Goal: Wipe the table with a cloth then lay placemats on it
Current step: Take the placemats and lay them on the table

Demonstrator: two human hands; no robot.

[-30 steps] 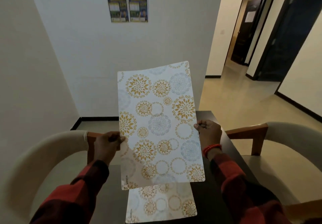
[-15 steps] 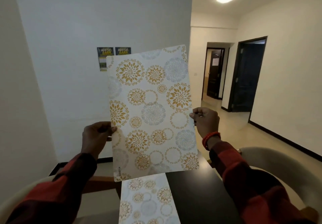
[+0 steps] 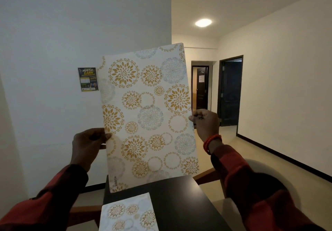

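The left hand (image 3: 88, 146) pinches the left edge of a placemat (image 3: 149, 115), thumb on the patterned face, the other fingers curled behind it. The mat stands nearly upright in the air, long side vertical, its white face printed with gold and grey flower rings and the word KUBER near the bottom left corner, below the left thumb. Above and left of those fingers a poster (image 3: 88, 79) hangs on the wall (image 3: 53, 33), partly hidden by the mat's edge. The mat's lower edge hangs just above the far end of a dark table (image 3: 179, 200). Below both hands a second placemat (image 3: 128, 212) lies flat on the table's near left part. The right hand (image 3: 206, 123) grips the mat's right edge, fingers curled round it, a red bracelet (image 3: 211, 142) at the wrist. Beyond those fingers are two dark doorways (image 3: 230, 90); below the right sleeve is a pale chair (image 3: 291, 193).
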